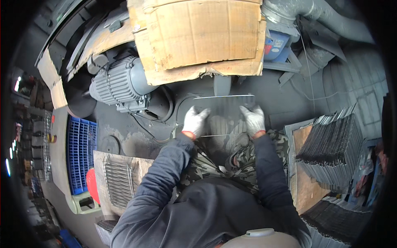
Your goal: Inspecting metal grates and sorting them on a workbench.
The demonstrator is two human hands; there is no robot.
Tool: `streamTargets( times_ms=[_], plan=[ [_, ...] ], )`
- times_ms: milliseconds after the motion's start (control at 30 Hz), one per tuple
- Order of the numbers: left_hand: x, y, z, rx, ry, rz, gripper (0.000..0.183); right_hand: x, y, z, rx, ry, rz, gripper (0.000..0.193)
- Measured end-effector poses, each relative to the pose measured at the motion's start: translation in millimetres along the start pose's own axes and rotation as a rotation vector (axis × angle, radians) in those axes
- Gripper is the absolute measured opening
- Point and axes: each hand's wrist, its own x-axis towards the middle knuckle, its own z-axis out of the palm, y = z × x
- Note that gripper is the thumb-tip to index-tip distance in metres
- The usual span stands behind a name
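Right now, both hands hold up a thin dark sheet (225, 118) over the lap (194, 167), one hand at each short side. Think of the sheet as the middle of a clock. The gloved left hand (195, 120) is at 9 and the gloved right hand (253, 120) is at 3. Each thumb seems to pinch the edge from on top. The other fingers are mostly hidden, so I cannot tell if they are spread or pressed together.

The step in hand looks like keeping the sheet steady. I think the next move calls for both hands to go together, so the sheet does not tip.

At 12, a grey post (222, 85) is close to the far edge; I cannot tell if they touch. Big cardboard (202, 37) hangs there too and hides what is under it. Those two look most in the way. A grey motor (120, 82) sits near 10. Between 3 and 4, a tall stack (331, 149) of dark sheets stands on a brown board (308, 186). Near 8 is a small pile (118, 182) of thin pieces, with a blue crate (82, 153) past it.
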Motion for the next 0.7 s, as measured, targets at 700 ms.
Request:
streamTargets(
  times_ms=[700],
  plan=[
    [-10,-1,-28,0.021,0.138,0.077,0.025,-1,-16,24,-0.128,-0.112,0.059,0.024]
  ],
)
